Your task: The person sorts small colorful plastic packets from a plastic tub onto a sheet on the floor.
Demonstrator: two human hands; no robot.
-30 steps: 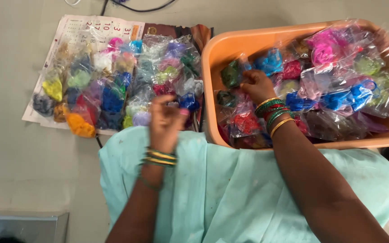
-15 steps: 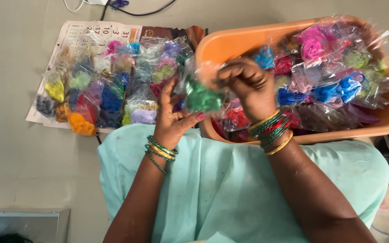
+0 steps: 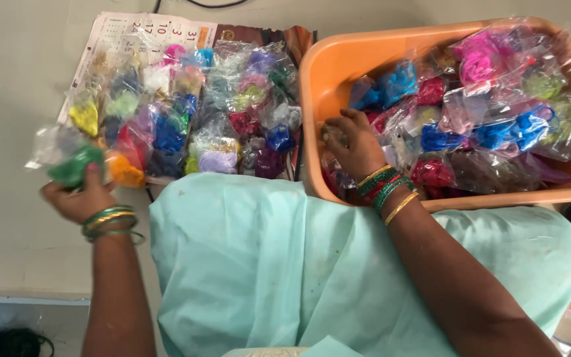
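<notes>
- The left hand [image 3: 77, 198] is out to the person's left, fingers curled shut around a small clear plastic packet [image 3: 67, 158] with something green and crumpled inside; the packet's crinkly film sticks up above the fingers.
- A stack of thin green and gold bangles [image 3: 107, 221] rings the left wrist.
- The right hand [image 3: 351, 145] is down inside the orange plastic tub [image 3: 328, 73], at its near left corner, fingers bent among the packets there; I cannot tell whether it is gripping one or just touching them.
- Green, red and gold bangles [image 3: 384, 188] sit at the right wrist, just at the tub's near rim.
- The tub is rectangular with rounded corners and smooth walls, heaped with glossy clear packets [image 3: 490, 106] of soft, bunched pieces in pink, blue, red, green and purple.
- Between the arms, smooth pale mint-green cloth [image 3: 285, 264] covers the person's lap, lying in broad folds.
- Just left of the tub, more packets [image 3: 193, 119] lie spread in loose rows: yellow, orange, blue, lilac, pink, dark red. The film on them catches the light and wrinkles.
- These rest on a flat printed paper sheet [image 3: 110, 30], with a darker brown sheet [image 3: 279, 36] at its right end, touching the tub's side.
- All of this sits on a plain matte grey floor [image 3: 14, 86].
- A dark cable [image 3: 206, 3] crosses the top edge.
- At the lower left corner lies a dark tangled bundle [image 3: 8, 342], too cut off to identify.
</notes>
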